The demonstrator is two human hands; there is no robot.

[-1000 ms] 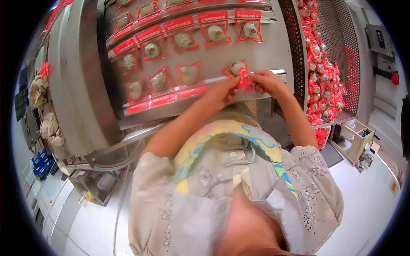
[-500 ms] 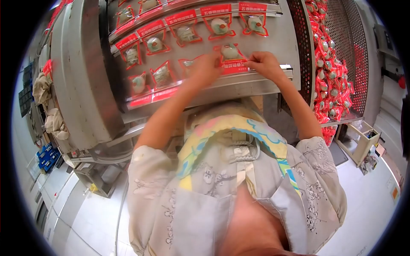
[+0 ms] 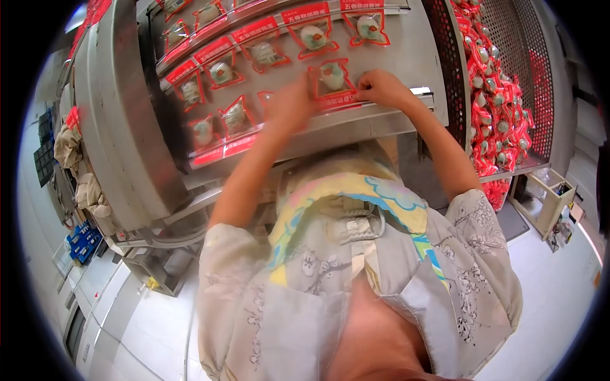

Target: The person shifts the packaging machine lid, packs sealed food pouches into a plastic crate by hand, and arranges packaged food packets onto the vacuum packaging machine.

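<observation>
A clear, red-edged egg pouch (image 3: pixel 332 77) lies flat at the front of the metal tray, its red printed header along the metal bar (image 3: pixel 368 109). My right hand (image 3: pixel 382 89) is closed, fingertips pinched at the pouch's lower right corner. My left hand (image 3: pixel 291 103) is by the pouch's left edge, smeared by motion, so its fingers cannot be made out. It partly hides another pouch (image 3: pixel 265 98). Further left in the same row lie a pouch (image 3: pixel 236 119) and a blurred one (image 3: pixel 203 132).
Behind, a second row of egg pouches (image 3: pixel 264 54) lies along another bar. To the right, a perforated metal bin (image 3: pixel 537 76) holds a heap of pouches (image 3: pixel 499 117). A metal housing (image 3: pixel 124 120) stands left of the tray. Blue bins (image 3: pixel 84 241) are at far left.
The view has shifted slightly. My left hand has moved left, away from the front pouch, and is more blurred. My right hand stays at that pouch's right corner.
</observation>
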